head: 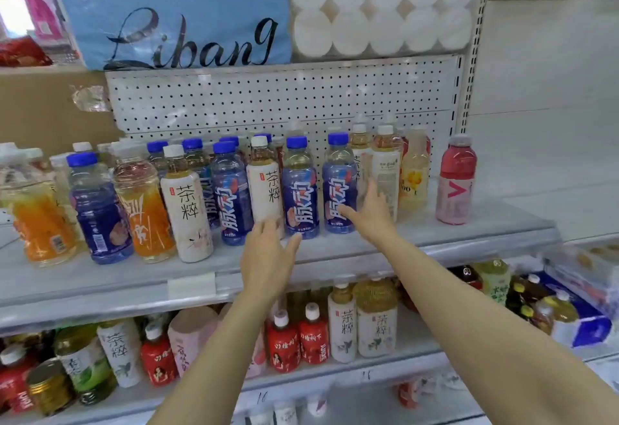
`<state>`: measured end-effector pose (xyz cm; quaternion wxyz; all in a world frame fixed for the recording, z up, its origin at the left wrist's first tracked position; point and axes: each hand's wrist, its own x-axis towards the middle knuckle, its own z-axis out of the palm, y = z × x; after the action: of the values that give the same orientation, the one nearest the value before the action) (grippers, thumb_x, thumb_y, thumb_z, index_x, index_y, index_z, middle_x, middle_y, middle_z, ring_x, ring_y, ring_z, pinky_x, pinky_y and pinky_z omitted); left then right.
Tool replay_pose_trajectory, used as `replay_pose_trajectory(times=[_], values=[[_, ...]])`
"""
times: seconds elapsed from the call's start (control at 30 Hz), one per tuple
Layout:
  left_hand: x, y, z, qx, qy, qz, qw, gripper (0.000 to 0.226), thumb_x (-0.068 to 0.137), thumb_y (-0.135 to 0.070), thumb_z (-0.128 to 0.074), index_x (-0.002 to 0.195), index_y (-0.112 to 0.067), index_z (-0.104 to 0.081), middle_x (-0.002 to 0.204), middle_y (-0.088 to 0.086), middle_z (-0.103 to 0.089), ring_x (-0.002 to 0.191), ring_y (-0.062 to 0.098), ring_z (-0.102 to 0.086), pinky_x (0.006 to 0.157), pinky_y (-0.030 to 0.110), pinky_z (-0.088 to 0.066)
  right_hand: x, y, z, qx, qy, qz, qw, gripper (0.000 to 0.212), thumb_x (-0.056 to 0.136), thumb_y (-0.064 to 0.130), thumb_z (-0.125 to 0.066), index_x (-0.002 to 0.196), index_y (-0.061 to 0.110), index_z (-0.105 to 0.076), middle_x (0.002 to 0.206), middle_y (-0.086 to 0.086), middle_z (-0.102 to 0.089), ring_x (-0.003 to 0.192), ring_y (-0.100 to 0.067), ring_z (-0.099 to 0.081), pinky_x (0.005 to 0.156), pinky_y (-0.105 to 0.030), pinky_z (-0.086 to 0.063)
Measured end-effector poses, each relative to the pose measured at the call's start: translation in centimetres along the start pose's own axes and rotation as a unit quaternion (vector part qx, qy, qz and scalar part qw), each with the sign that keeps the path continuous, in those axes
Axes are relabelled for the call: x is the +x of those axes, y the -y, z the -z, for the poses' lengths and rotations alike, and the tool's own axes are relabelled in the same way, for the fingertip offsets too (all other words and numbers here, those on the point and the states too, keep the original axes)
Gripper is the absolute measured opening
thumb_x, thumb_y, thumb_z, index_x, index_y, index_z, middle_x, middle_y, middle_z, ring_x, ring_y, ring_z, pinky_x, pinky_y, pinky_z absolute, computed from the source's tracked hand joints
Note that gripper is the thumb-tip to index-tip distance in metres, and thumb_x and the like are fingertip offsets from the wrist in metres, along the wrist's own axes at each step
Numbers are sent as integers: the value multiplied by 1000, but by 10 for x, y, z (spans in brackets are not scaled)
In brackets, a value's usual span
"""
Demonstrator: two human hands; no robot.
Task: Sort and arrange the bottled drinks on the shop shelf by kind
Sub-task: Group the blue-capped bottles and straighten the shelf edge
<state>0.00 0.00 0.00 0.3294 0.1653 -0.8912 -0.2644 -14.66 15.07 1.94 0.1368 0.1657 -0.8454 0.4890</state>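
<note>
Mixed plastic drink bottles stand upright on the grey metal shop shelf (pixel 335 253). Left hand (pixel 268 253): fingers extended, released, reaching at the base of a white-labelled tea bottle (pixel 265 186). Right hand (pixel 370 213): fingers straight, holding nothing, between a blue-capped blue-labelled sports drink bottle (pixel 339 186) and a pale-labelled tea bottle (pixel 385 170). A pink bottle (pixel 456 183) stands apart at far right.

Bottled drinks stand upright, mixed by kind, along the grey shelf (pixel 335 250). Blue-capped bottles with blue labels (pixel 300 186) alternate with white-labelled tea bottles (pixel 187 203) holding amber liquid. Two orange drink bottles (pixel 144 210) stand toward the left end. A pale yellow bottle (pixel 414 170) stands near the right, and a pink bottle (pixel 456 180) stands apart at the far right.
</note>
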Motion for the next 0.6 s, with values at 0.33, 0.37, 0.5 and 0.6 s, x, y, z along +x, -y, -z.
replay_pose_trajectory(times=[0.33, 0.37, 0.5, 0.6], values=[[59, -45, -21, -29, -103, -24, 994, 63, 94, -36, -64, 149, -17, -38, 148, 2, -44, 134, 19, -43, 106, 37, -43, 45, -4, -39, 134, 13, -15, 991, 83, 62, 43, -85, 129, 26, -39, 122, 1, -57, 110, -19, -59, 94, -47, -51], [65, -51, -23, -29, -112, -20, 993, 66, 95, -35, -63, 151, -15, -35, 152, 4, -40, 138, 20, -38, 109, 36, -38, 43, -3, -37, 152, 12, -8, 988, 81, 64, 39, -85, 129, 25, -39, 122, 2, -57, 110, -17, -59, 94, -44, -51], [89, -68, -35, 26, -102, 18, 994, 85, 93, -37, -65, 156, -6, -16, 158, 12, -30, 144, 28, -24, 114, 38, -30, 25, -3, -22, 239, 16, 23, 971, 65, 72, 27, -83, 125, 25, -45, 113, 9, -61, 102, -5, -60, 87, -29, -50], [100, -78, -49, 84, -106, 52, 990, 100, 87, -43, -71, 155, -1, -10, 156, 17, -28, 142, 32, -24, 115, 37, -27, 17, -8, -10, 268, 26, 13, 963, 60, 73, 33, -81, 121, 29, -46, 111, 10, -62, 100, -5, -61, 87, -33, -53]])
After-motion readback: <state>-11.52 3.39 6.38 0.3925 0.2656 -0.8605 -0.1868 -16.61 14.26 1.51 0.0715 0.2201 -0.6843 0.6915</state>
